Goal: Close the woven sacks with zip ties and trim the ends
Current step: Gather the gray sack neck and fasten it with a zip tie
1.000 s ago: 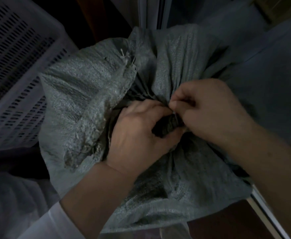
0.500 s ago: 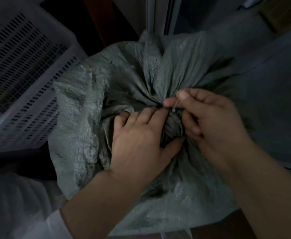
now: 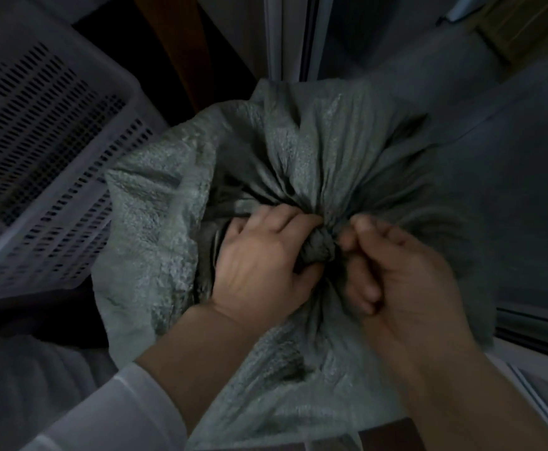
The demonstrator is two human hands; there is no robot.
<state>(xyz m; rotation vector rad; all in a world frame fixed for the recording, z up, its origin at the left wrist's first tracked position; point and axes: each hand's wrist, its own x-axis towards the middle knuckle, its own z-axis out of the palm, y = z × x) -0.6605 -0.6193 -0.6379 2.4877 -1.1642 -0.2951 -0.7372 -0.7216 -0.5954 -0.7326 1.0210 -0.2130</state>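
Observation:
A grey woven sack [image 3: 314, 151] fills the middle of the head view, its mouth gathered into a twisted neck [image 3: 318, 249]. My left hand [image 3: 259, 265] grips that neck from the left, fingers and thumb wrapped round it. My right hand [image 3: 406, 275] is at the neck's right side with its fingers curled and thumb and forefinger pinched together against the bunched fabric. The thin pale zip tie it pinched a moment ago is hidden by the fingers and by motion blur.
A white slotted plastic crate [image 3: 38, 157] stands at the left, close to the sack. More grey fabric [image 3: 510, 190] lies to the right. A pale frame rail [image 3: 542, 323] runs along the lower right. The scene is dim.
The sack's neck has been drawn tighter and its loose top has spread out behind. My right hand has dropped from above the neck to its right side.

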